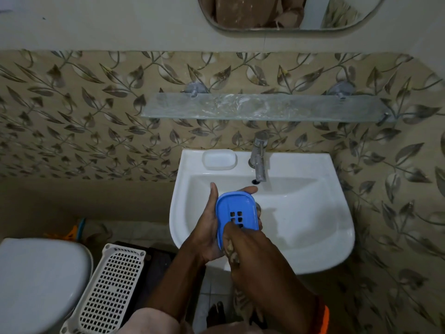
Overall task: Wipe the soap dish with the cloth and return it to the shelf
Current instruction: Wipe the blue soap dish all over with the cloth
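Note:
A blue plastic soap dish point(234, 208) with drain holes is held over the left part of the white sink point(301, 213). My left hand point(208, 227) cradles it from below and the left, thumb up along its edge and fingertips showing past its far rim. My right hand point(243, 244) grips a brownish cloth point(232, 251) and presses it against the near end of the dish. Most of the cloth is hidden under that hand. The glass shelf point(265, 108) hangs on the wall above the tap, with white smears on it.
A chrome tap point(258, 157) stands at the back of the sink, beside a white moulded soap recess point(219, 159). A toilet lid point(41, 285) and a white perforated basket point(109, 290) sit at the lower left. A mirror point(289, 13) hangs above.

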`<state>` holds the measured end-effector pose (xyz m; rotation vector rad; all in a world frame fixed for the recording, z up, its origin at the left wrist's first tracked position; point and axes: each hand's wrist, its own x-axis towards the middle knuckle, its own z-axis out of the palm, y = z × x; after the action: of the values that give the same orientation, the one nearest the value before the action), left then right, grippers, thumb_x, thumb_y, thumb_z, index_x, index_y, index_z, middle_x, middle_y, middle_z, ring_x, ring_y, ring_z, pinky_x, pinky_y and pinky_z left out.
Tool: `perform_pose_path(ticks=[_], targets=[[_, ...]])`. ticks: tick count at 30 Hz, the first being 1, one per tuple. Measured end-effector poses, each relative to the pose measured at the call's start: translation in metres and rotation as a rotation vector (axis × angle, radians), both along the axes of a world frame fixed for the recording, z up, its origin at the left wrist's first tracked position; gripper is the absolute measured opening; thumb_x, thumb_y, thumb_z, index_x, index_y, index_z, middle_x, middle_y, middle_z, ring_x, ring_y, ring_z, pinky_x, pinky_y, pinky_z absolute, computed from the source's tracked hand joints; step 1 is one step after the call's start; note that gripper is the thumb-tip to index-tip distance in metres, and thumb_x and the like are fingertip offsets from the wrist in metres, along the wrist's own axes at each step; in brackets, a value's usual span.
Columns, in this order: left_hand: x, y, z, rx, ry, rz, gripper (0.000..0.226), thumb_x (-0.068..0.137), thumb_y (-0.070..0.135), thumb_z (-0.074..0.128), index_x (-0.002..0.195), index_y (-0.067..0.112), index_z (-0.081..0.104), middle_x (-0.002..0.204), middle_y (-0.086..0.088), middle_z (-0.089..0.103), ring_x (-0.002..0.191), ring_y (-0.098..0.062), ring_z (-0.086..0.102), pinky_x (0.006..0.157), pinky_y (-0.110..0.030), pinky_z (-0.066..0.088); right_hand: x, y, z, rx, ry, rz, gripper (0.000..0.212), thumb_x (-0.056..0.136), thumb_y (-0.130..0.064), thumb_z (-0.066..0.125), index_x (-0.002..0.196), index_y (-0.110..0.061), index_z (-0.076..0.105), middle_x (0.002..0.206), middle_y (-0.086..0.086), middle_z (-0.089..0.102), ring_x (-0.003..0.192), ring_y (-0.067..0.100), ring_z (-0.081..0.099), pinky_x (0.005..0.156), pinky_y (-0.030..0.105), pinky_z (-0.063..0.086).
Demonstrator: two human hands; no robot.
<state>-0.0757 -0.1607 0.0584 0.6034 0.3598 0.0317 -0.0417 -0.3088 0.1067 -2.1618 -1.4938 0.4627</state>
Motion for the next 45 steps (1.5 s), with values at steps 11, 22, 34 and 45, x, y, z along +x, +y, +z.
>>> perform_pose_path(ticks=[11,22,34,45], targets=[[0.005,0.009,0.031,0.324,-0.047,0.019,0.099,0.074,0.090,0.042,0.142,0.019,0.057,0.100,-0.016,0.071,0.090,-0.029,0.069,0.090,-0.047,0.056,-0.017,0.003,0.002,0.185,0.017,-0.305,0.046,0.077,-0.004,0.071,0.087,-0.033,0.037,0.074,-0.011,0.048,0.060,0.006,0.049,0.051,0.028,0.050],[-0.002,0.000,0.039,0.459,-0.003,0.070,0.094,0.076,0.090,0.034,0.131,0.022,0.066,0.098,-0.017,0.071,0.087,-0.028,0.069,0.085,-0.043,0.058,-0.004,-0.008,0.002,0.147,-0.222,-0.194,0.043,0.064,0.003,0.077,0.085,-0.022,0.050,0.070,-0.006,0.052,0.058,0.004,0.039,0.046,0.010,0.024],[-0.005,-0.003,0.037,0.460,0.127,0.095,0.092,0.080,0.090,0.024,0.123,0.023,0.072,0.096,-0.017,0.074,0.087,-0.029,0.071,0.087,-0.045,0.057,0.015,-0.017,-0.008,0.110,-0.244,-0.055,0.011,0.084,-0.005,0.064,0.093,-0.011,0.063,0.078,0.000,0.057,0.064,0.013,0.053,0.046,0.028,0.050],[-0.001,-0.007,0.038,0.476,0.356,0.026,0.086,0.084,0.087,0.022,0.111,0.029,0.079,0.102,-0.012,0.079,0.090,-0.024,0.075,0.082,-0.038,0.060,0.031,0.001,-0.002,0.353,-0.114,-0.120,0.015,0.092,-0.007,0.059,0.085,-0.015,0.049,0.074,-0.007,0.048,0.059,0.002,0.047,0.051,0.016,0.044]])
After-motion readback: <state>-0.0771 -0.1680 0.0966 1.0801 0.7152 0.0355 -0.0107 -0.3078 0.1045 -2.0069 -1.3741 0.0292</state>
